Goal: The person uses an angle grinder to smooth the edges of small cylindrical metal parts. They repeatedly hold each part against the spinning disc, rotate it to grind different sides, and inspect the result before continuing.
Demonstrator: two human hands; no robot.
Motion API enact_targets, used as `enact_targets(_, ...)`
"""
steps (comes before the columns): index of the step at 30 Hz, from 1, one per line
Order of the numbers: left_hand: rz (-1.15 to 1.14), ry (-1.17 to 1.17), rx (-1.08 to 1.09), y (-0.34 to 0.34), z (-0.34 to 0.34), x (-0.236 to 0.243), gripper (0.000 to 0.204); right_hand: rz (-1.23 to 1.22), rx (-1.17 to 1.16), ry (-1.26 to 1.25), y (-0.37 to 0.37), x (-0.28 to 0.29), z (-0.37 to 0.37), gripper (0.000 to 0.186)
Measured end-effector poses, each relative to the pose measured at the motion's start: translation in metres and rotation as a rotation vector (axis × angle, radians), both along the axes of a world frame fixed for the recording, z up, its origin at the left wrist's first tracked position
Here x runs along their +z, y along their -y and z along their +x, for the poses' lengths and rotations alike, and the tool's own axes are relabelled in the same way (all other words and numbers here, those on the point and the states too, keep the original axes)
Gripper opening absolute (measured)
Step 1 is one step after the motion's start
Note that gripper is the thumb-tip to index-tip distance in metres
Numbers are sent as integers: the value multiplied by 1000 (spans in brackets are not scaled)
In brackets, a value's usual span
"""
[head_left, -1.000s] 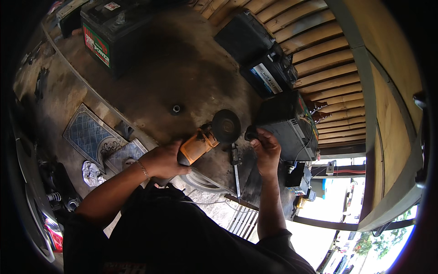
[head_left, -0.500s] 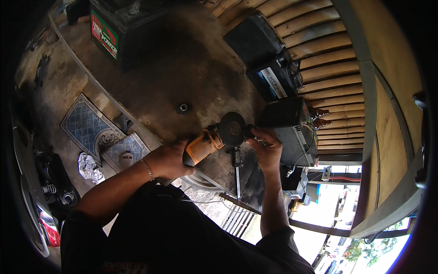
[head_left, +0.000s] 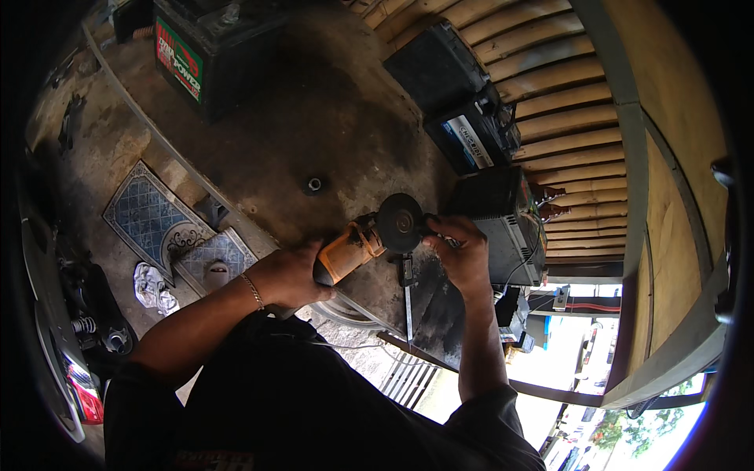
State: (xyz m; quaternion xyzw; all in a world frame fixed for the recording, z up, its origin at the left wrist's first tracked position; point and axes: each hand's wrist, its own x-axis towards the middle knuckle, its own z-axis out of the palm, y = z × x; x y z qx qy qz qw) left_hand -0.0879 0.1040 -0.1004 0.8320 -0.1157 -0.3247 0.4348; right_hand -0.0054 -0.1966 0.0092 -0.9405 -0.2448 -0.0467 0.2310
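An orange angle grinder (head_left: 349,253) with a dark round disc (head_left: 399,223) is in my left hand (head_left: 290,279), whose fingers wrap round its body. The disc faces up, over the worktop. At the disc's right edge my right hand (head_left: 463,253) is closed in a pinch, with a small dark piece by its fingertips that I cannot make out. Below the disc lies what looks like a caliper (head_left: 407,286), with a black slider and a long metal bar. A small metal ring or nut (head_left: 315,184) sits on the worktop beyond the grinder.
Dark batteries (head_left: 471,141) and a black vented box (head_left: 495,224) line the right side, against a slatted wooden wall (head_left: 581,149). A large battery (head_left: 208,47) stands far left. The worktop's edge (head_left: 169,149) curves along the left, above a patterned mat (head_left: 153,212) on the floor.
My right hand and forearm have shifted slightly to the right, the fingers staying near the disc's edge. The grinder and my left hand have hardly moved.
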Motion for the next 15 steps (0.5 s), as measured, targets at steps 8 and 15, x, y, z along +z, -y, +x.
enact_targets(8, -16, 18, 9, -1, -1, 1, 95, -39, 53, -76, -4, 10, 7, 36)
enact_targets(15, -17, -8, 17, -1, -1, 2, 90, -126, 131, -136, -4, 19, 16, 32)
